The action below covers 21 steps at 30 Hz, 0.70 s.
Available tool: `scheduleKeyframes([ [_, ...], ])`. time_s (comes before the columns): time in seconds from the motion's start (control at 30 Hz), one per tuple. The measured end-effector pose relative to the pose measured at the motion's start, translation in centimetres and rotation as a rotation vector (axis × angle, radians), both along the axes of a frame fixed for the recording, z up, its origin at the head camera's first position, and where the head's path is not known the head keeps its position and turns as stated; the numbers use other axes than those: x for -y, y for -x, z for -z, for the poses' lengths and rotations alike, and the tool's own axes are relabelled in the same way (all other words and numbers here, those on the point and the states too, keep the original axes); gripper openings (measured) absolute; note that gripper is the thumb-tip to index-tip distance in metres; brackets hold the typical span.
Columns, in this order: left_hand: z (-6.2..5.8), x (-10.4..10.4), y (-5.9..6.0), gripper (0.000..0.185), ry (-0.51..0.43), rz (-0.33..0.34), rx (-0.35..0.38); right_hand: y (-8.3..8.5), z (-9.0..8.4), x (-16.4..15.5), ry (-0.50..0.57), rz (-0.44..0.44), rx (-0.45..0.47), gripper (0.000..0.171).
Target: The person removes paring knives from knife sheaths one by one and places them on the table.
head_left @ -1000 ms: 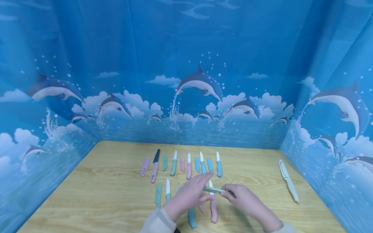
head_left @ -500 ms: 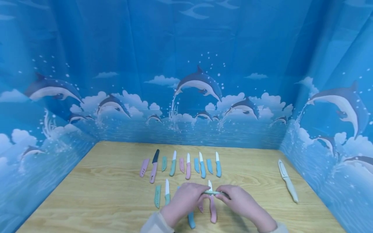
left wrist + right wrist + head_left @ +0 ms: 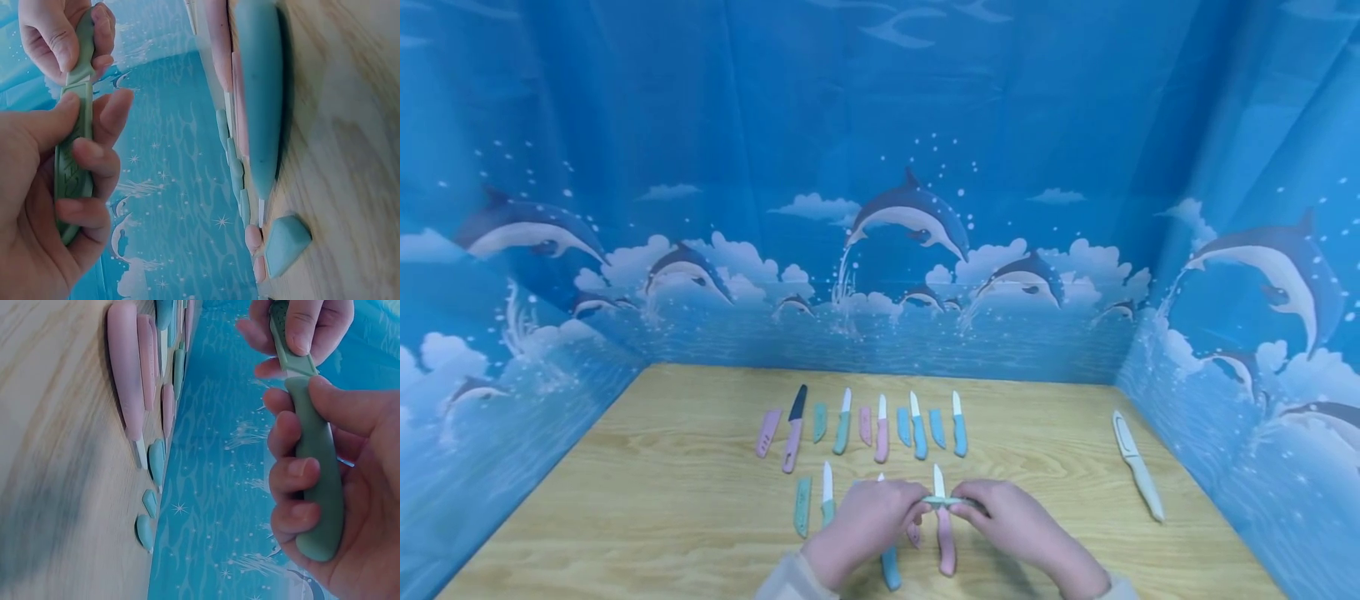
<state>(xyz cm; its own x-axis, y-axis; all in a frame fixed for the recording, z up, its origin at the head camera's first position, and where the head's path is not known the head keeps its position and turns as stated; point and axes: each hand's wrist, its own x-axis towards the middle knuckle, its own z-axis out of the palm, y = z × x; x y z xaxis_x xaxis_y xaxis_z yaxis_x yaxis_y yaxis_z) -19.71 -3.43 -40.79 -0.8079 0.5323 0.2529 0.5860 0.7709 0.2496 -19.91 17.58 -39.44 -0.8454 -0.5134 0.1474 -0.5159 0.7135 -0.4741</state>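
Observation:
My left hand (image 3: 876,517) grips a green knife sheath (image 3: 74,150), thumb on its face and fingers curled round it. In my right hand (image 3: 1011,517) is the green handle of a paring knife (image 3: 319,475). The blade lies mostly inside the sheath; the right wrist view shows a thin strip of it between sheath and handle. Both hands meet above the table, over a pink-handled knife (image 3: 947,542) with a white blade. A blue-handled knife (image 3: 891,568) and a pink sheath (image 3: 913,534) lie partly hidden by the left hand.
On the wooden table (image 3: 625,500), a back row holds several knives beside their sheaths, including a dark-bladed pink knife (image 3: 793,429). Front left lie a green sheath (image 3: 802,507) and a green-handled knife (image 3: 827,492). A pale sheathed knife (image 3: 1138,467) lies far right. A dolphin-print curtain (image 3: 880,208) surrounds the table.
My hands have come closer together and the left has lowered slightly. Its fingers, more outstretched a second ago, now curl round the sheath. The knives on the table have stayed put.

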Motion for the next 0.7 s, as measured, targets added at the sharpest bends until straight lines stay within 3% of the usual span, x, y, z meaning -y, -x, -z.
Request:
scheduleKeyframes([
  [0.13,-0.04,0.03,-0.09,0.019,-0.008,0.007,0.041,0.0,-0.03,-0.07,-0.003,-0.017,-0.002,0.024],
  [0.7,-0.11,0.09,-0.24,0.025,0.014,0.017,0.077,-0.08,-0.2,-0.4,-0.02,-0.044,-0.038,0.027],
])
